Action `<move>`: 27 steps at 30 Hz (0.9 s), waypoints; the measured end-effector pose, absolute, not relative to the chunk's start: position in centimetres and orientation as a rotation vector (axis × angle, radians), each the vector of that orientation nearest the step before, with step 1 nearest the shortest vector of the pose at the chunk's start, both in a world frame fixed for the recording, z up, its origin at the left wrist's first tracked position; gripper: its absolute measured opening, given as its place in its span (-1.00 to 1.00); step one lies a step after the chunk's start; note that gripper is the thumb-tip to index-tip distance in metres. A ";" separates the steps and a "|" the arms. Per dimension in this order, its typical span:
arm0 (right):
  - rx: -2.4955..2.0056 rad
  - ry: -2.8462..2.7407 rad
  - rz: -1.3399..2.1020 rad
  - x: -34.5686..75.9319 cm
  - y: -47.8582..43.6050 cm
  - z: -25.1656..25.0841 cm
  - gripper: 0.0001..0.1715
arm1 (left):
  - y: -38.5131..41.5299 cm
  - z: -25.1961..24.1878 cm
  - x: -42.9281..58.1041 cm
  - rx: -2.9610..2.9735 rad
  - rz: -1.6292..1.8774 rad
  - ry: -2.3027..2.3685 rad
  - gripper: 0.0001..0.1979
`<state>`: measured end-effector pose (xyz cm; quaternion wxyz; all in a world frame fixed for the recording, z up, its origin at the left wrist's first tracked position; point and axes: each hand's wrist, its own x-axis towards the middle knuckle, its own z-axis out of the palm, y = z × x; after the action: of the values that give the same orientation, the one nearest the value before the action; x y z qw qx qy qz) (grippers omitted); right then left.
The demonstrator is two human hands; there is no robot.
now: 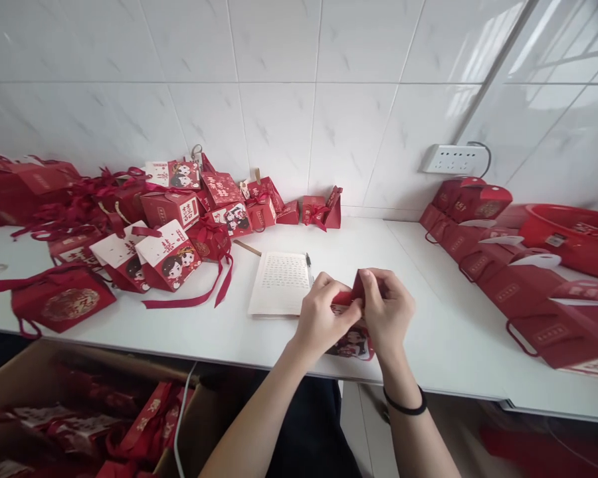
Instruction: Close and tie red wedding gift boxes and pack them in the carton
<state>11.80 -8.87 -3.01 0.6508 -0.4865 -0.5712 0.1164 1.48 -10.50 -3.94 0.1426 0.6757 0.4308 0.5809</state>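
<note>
A small red gift box (353, 344) with a cartoon couple printed on its side stands at the table's front edge, partly covered by my hands. My left hand (323, 315) is closed on the box's upper part, fingers bent over its left side. With thumb and fingers, my right hand (389, 307) pinches a red flap at the box's top right. Both hands meet above the box, and what lies between the fingertips is partly hidden. Just behind my left hand lies an open notebook (282, 282) with handwriting, a dark pen (308, 260) along its right edge.
Many red gift boxes (169, 255) with ribbons crowd the white table's left and back. A row of red boxes (508, 285) stands at right, beside a red basin (573, 242). A power strip (454, 159) is on the wall. Below left, a carton (10, 378) holds more boxes.
</note>
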 end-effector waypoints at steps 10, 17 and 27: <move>-1.003 -1.359 0.454 12.4 -9.0 -2.0 -0.67 | -10.6 -3.6 0.7 1.995 1.504 1.309 -0.96; -0.862 -1.535 0.670 14.9 -9.5 -4.1 -0.55 | -11.0 -4.1 -0.7 1.761 1.419 1.143 -0.46; -0.915 -1.470 0.652 14.2 -9.6 -5.2 -0.74 | -10.6 -4.2 0.3 1.652 1.567 1.235 -0.86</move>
<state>14.16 -9.65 -5.20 0.6019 -0.3950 -0.6345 0.2813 0.33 -10.56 -4.22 0.2721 0.6137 0.4588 0.5821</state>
